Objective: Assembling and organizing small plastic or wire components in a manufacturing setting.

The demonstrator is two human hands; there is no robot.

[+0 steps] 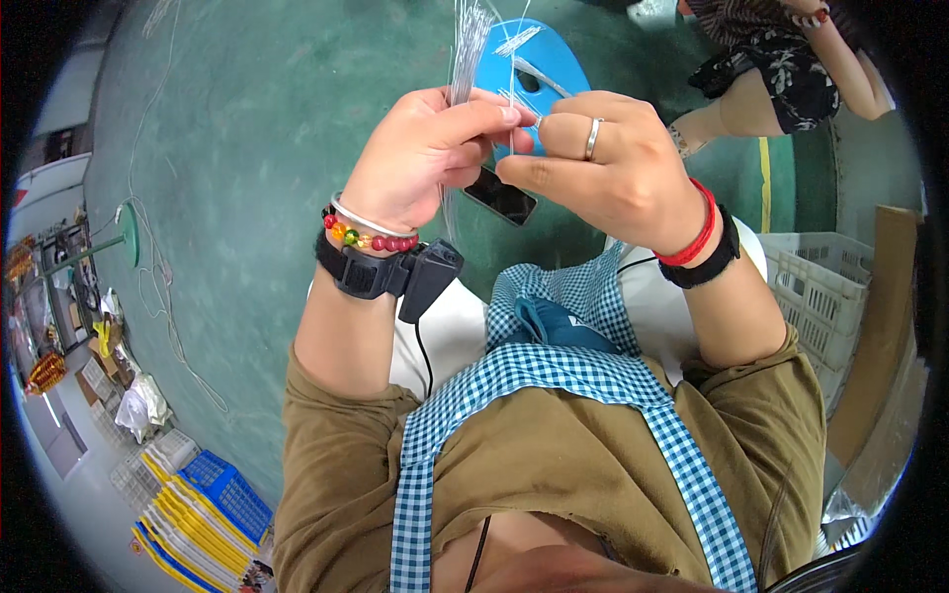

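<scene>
My left hand [420, 148] is closed round a bundle of thin silvery wires [469, 59], which stands up above the fist and trails out below it. A single pale strand [512, 74] runs upright past the left thumb tip. Just to the right, my right hand [608, 158] has its fingers curled in a pinch near that strand. What lies between those fingertips is too small to make out. Beyond both hands is a blue stool [568, 64] with an oval hole, and more loose silvery wires [518, 41] lie on its top.
A dark phone [502, 198] lies below the hands, by the stool. Another person [761, 99] is at the upper right. White plastic crates [816, 287] and cardboard [870, 336] stand at the right. Yellow and blue crates [203, 509] are stacked lower left. A long cord [158, 287] trails over the green floor.
</scene>
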